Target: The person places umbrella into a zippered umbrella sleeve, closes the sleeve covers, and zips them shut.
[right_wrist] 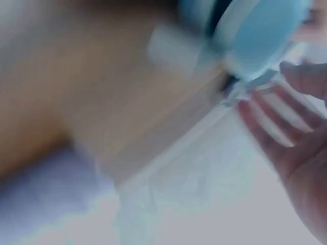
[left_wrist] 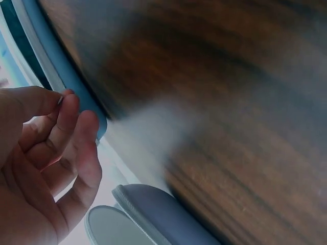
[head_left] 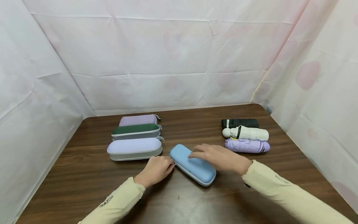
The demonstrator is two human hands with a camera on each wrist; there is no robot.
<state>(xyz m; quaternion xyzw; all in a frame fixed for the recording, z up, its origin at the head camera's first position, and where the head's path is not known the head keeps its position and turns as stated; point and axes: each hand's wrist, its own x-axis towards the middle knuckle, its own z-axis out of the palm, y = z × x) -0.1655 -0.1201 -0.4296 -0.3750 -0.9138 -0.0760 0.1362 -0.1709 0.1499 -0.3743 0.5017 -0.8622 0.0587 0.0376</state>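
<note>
A light blue hard zip case (head_left: pixel 195 166) lies slanted on the table between the hands. At its near left end my left hand (head_left: pixel 157 169) pinches a small piece, apparently the zip pull, between thumb and finger. In the left wrist view a dark gap runs along the side of the blue case (left_wrist: pixel 76 81), between its pale zip edges. My right hand (head_left: pixel 216 156) is over the case's far right side with fingers extended, gripping nothing. Whether its fingertips touch the lid cannot be told. The right wrist view is blurred.
Left of the blue case lie a lavender case (head_left: pixel 134 145), a dark green case (head_left: pixel 135 129) and a purple case (head_left: pixel 137 119). At right lie folded umbrellas: black (head_left: pixel 243 123), white (head_left: pixel 253 133) and purple (head_left: pixel 247 146). Pale curtains (head_left: pixel 167 62) hang round the wooden table (head_left: pixel 84 174).
</note>
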